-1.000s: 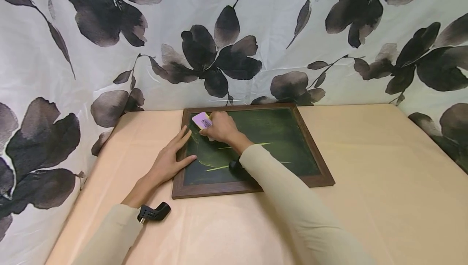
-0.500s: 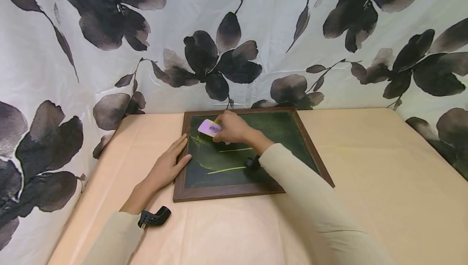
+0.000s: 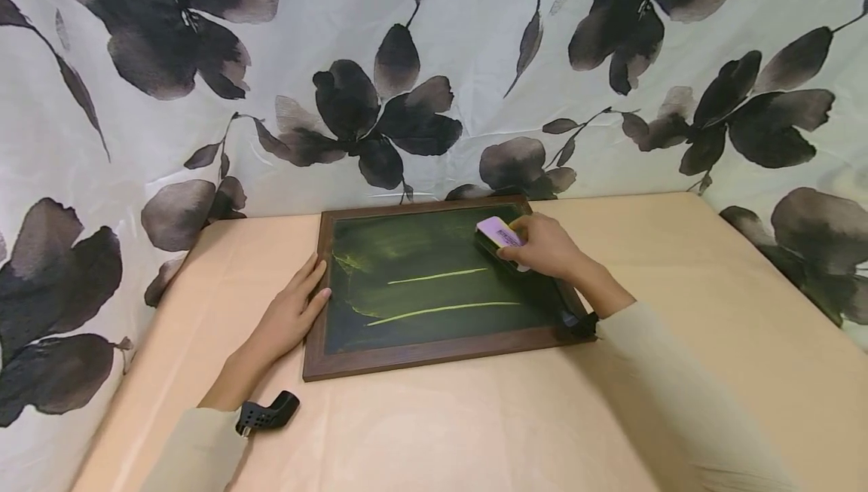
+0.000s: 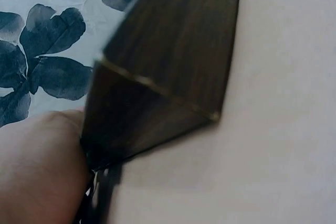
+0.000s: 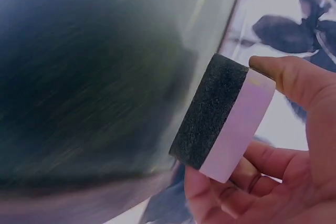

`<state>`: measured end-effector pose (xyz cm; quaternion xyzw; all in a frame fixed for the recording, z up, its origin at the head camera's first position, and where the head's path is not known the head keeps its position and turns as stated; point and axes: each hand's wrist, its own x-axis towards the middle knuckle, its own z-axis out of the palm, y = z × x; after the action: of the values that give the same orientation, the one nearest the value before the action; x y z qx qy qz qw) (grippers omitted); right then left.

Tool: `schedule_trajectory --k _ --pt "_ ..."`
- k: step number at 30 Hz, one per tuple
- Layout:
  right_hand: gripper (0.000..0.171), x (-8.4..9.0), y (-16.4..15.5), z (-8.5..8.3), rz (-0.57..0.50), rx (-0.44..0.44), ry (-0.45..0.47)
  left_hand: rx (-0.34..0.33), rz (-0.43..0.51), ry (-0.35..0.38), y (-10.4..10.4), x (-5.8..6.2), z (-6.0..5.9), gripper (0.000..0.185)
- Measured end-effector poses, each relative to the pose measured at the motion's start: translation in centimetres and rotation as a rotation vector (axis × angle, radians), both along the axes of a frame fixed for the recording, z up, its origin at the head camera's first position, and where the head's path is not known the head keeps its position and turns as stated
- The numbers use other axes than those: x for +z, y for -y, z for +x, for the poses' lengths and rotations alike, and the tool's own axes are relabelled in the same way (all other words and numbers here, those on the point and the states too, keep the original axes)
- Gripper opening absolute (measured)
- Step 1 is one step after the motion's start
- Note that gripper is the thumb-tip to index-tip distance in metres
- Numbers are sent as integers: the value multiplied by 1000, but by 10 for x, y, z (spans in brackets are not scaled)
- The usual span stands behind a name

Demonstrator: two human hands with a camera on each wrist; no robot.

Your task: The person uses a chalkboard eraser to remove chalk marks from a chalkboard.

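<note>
A chalkboard (image 3: 420,341) in a dark brown wooden frame lies on the table. Two yellow chalk lines cross its lower half, with yellow smears at the left side. My right hand (image 3: 545,245) grips a purple board eraser (image 3: 498,231) over the board's upper right part. In the right wrist view the eraser (image 5: 233,124) shows a dark felt side, pinched between thumb and fingers. My left hand (image 3: 288,311) rests with extended fingers against the left edge of the frame. The left wrist view shows the frame's corner (image 4: 163,56) close beside that hand (image 4: 42,166).
A peach cloth (image 3: 420,432) covers the table. Behind it hangs a white curtain (image 3: 475,40) with dark flowers. A black wrist camera (image 3: 267,413) sits on the left sleeve, and another (image 3: 582,324) at the right wrist overlaps the board's lower right corner.
My right hand has carried the eraser from the board's upper left to its upper right, uncovering both chalk lines. My left hand has drawn back from the board's surface to the frame's left edge.
</note>
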<state>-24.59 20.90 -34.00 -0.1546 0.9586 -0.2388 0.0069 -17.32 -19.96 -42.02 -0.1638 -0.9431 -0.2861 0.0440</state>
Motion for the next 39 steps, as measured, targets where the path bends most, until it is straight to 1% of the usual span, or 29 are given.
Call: schedule_trajectory --k 3,8,10,12,13,17,20,22,25,30,35,39 --pt "54 -7 -11 4 13 -25 1 1 -11 -50 2 1 1 58" --pt "58 -14 -15 6 16 -43 -13 54 -128 -206 4 -1 3 50" --pt "61 -16 -16 8 19 -47 -23 72 -157 -233 4 -2 4 49" --pt "62 -18 -18 10 15 -35 -31 75 -153 -214 3 -3 5 53" --pt "62 -19 -19 12 13 -28 -33 75 -149 -192 2 -3 6 55" --pt "61 -23 -24 16 -9 9 -37 73 -132 -68 -2 -3 6 69" --pt "63 -25 -30 19 -18 31 -30 65 -111 -6 -6 -3 5 73" --pt "64 -25 -33 20 -21 40 -16 58 -90 7 -8 -3 3 73" --pt "66 -26 -39 20 -28 40 -4 49 -64 6 -10 -3 0 72" --pt "65 -26 -44 21 -40 5 -11 46 -68 -5 -14 -4 -4 72" --pt "65 -25 -40 23 -34 -26 -25 62 -103 -23 -13 -5 -2 72" --pt "63 -24 -37 24 -34 -31 -47 66 -105 -31 -12 -3 2 71"
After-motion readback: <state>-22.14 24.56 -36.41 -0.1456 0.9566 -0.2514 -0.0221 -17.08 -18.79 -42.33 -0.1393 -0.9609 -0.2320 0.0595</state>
